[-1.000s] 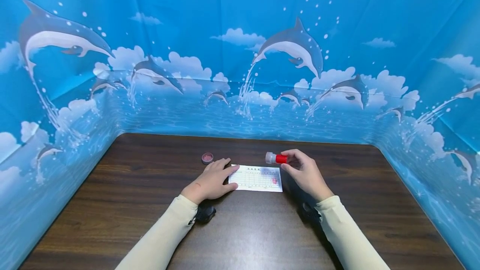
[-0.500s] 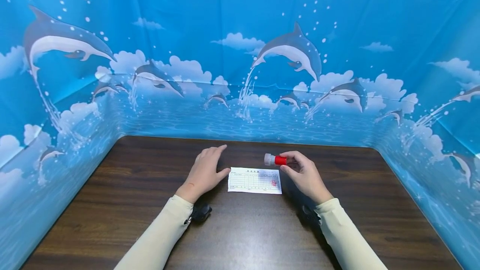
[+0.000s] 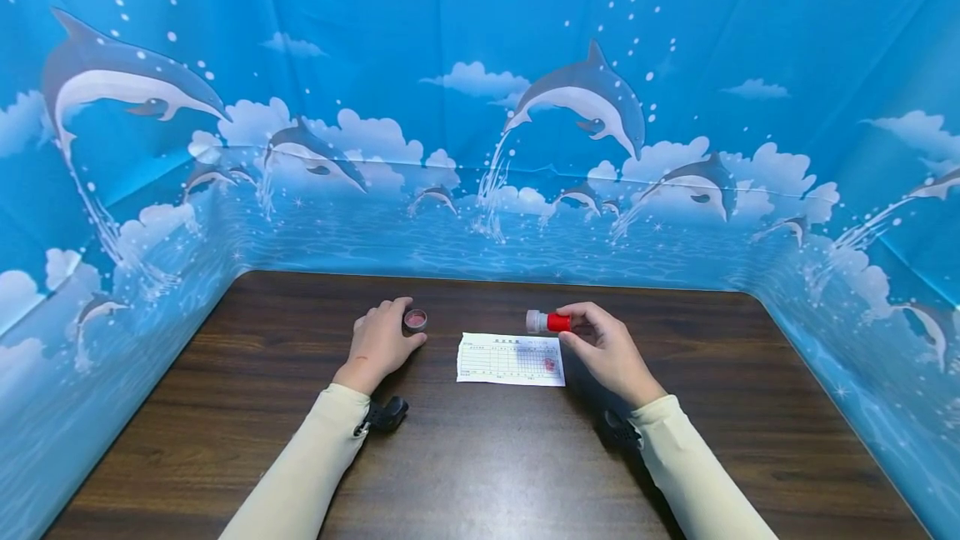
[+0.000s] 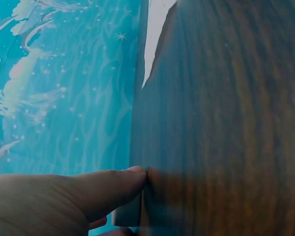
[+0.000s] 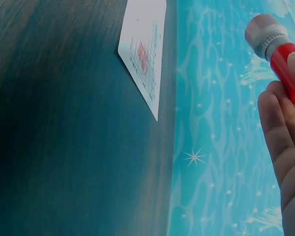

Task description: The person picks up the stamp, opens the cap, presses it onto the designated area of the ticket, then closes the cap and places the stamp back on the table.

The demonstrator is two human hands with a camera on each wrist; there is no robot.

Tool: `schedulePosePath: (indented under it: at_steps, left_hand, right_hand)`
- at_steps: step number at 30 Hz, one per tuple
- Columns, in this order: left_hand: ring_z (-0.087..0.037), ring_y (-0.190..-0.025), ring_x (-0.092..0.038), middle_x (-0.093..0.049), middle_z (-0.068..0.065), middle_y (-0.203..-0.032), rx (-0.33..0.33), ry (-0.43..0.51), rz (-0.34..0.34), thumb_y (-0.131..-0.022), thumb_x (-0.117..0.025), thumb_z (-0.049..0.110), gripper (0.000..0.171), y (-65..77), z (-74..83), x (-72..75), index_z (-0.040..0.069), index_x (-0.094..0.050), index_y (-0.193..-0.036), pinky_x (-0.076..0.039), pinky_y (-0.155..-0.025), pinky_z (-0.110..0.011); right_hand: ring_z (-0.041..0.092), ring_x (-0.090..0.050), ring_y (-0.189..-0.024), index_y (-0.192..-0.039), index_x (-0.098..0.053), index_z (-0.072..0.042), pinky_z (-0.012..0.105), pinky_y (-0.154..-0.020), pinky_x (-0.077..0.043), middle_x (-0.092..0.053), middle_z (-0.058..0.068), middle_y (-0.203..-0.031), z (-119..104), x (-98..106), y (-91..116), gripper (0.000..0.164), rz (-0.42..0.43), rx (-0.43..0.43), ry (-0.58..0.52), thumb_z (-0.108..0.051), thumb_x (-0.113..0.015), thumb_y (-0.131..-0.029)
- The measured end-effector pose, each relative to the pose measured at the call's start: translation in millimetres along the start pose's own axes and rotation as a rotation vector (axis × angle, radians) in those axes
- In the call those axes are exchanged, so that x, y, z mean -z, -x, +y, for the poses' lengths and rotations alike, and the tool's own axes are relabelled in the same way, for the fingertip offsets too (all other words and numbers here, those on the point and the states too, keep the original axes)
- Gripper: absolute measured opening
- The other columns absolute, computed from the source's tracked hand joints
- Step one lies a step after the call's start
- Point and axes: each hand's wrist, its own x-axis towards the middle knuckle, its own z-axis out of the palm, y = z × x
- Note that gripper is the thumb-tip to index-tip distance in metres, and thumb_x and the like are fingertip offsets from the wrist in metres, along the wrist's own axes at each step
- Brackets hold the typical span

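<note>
My right hand (image 3: 611,348) pinches a stamp (image 3: 558,322) by its red handle between thumb and fingers. Its clear, greyish round head points left, raised above the table in the right wrist view. Below lies a white printed slip (image 3: 487,361) with a red stamp mark (image 3: 550,365) near its right end. To the left, my left hand (image 3: 378,348) is at a small round cap (image 3: 415,322) with a reddish inside. Thumb and forefinger are spread about the cap. In the left wrist view the thumb (image 4: 113,189) partly covers the grey cap (image 4: 128,214); contact is unclear.
All of this is on a dark wood-grain table (image 3: 480,457) with rounded far corners. A blue curtain (image 3: 375,223) printed with dolphins and clouds hangs along the back and both sides. A black strap device (image 3: 386,415) sits on the left wrist.
My left hand has lifted off the slip's left end and moved left to the round cap. The right hand keeps hold of the stamp, nearly in place.
</note>
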Motion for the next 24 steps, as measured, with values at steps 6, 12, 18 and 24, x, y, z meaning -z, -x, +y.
schedulePosePath:
  at_steps: [6, 12, 18, 24]
  left_hand:
    - [-0.046, -0.12, -0.058, -0.064, -0.025, -0.131, -0.002, -0.009, 0.006, -0.089, -0.083, 0.031, 0.065, 0.0, -1.5, -0.1, -0.001, -0.06, -0.14, -0.043, -0.102, -0.064]
    - [-0.046, -0.124, -0.055, -0.06, -0.026, -0.135, 0.022, 0.019, -0.021, -0.092, -0.079, 0.036, 0.07, -1.5, -1.4, 0.2, -0.002, -0.055, -0.145, -0.045, -0.101, -0.063]
    - [-0.046, -0.125, -0.052, -0.056, -0.027, -0.137, 0.027, 0.025, -0.029, -0.093, -0.077, 0.036, 0.072, -0.7, -0.7, -0.1, -0.004, -0.052, -0.147, -0.044, -0.101, -0.063]
    - [-0.04, -0.113, -0.057, -0.062, -0.021, -0.122, -0.009, 0.01, -0.005, -0.095, -0.076, 0.035, 0.05, 1.7, -2.0, -1.0, 0.004, -0.068, -0.133, -0.048, -0.092, -0.058]
  right_hand:
    - [0.019, -0.066, -0.097, -0.125, -0.067, -0.011, 0.039, -0.087, -0.061, -0.07, 0.005, -0.114, -0.4, -1.9, 0.5, 0.038, -0.02, 0.015, 0.019, 0.002, -0.077, -0.091]
    - [0.02, -0.066, -0.097, -0.125, -0.067, -0.011, 0.04, -0.087, -0.061, -0.07, 0.006, -0.113, -2.5, -1.7, -0.1, 0.038, -0.03, 0.013, 0.011, 0.003, -0.077, -0.091]
    - [0.02, -0.066, -0.096, -0.125, -0.067, -0.012, 0.039, -0.086, -0.062, -0.07, 0.005, -0.112, -1.6, -3.1, 0.7, 0.04, -0.038, -0.005, 0.024, 0.004, -0.077, -0.089]
    - [0.019, -0.066, -0.095, -0.123, -0.068, -0.012, 0.037, -0.086, -0.062, -0.07, 0.003, -0.109, -1.4, -5.3, 1.7, 0.038, -0.059, -0.009, 0.03, 0.003, -0.077, -0.09]
